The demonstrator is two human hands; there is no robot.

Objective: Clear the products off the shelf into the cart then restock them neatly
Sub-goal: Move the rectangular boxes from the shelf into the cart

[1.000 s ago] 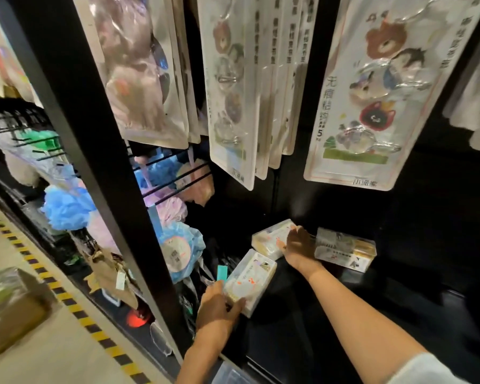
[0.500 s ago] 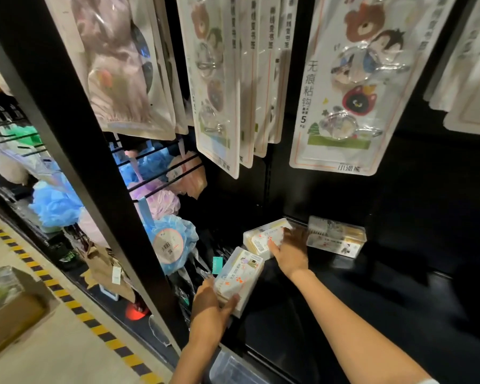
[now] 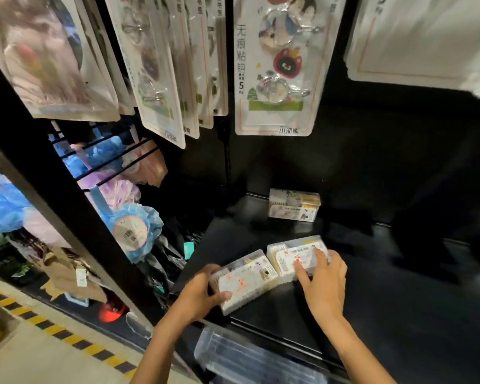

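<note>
We judge we are clearing the black metal shelf (image 3: 399, 300): left hand (image 3: 197, 295) grips one clear plastic swab box (image 3: 247, 281) at its front edge, right hand (image 3: 323, 281) clasps a second (image 3: 291, 253) beside it. A third box (image 3: 294, 205) sits at the shelf's back. Next, lift both toward the cart, unseen here.

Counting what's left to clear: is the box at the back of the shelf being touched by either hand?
No: the back box sits alone, while both hands hold the two front boxes.
</note>
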